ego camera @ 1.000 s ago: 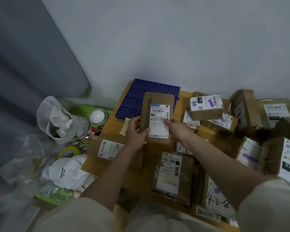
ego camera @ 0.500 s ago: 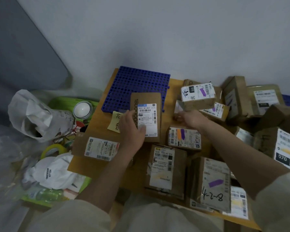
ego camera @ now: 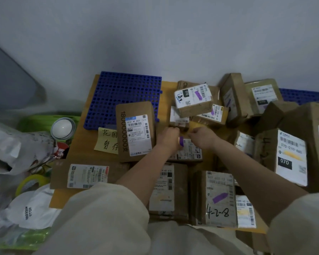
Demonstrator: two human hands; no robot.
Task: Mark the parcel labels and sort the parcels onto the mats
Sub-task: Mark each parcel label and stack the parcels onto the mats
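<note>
Wooden table [ego camera: 85,144] by a grey wall carries many parcels. Left hand [ego camera: 170,138] grips a purple marker [ego camera: 181,141]; right hand [ego camera: 201,137] is curled just beside it (probably pulling the cap; what it grips I cannot tell). An unmarked parcel [ego camera: 136,131] waits left of them, partly on the blue mat [ego camera: 125,94].

Matt brown cardboard parcels [ego camera: 217,197] are showing white paper labels. A blue perforated plastic mat [ego camera: 125,89], upper centre, is looking smooth and slightly glossy. The yellow paper sticky note [ego camera: 107,138] is lying on a smooth wooden tabletop [ego camera: 85,133].
</note>
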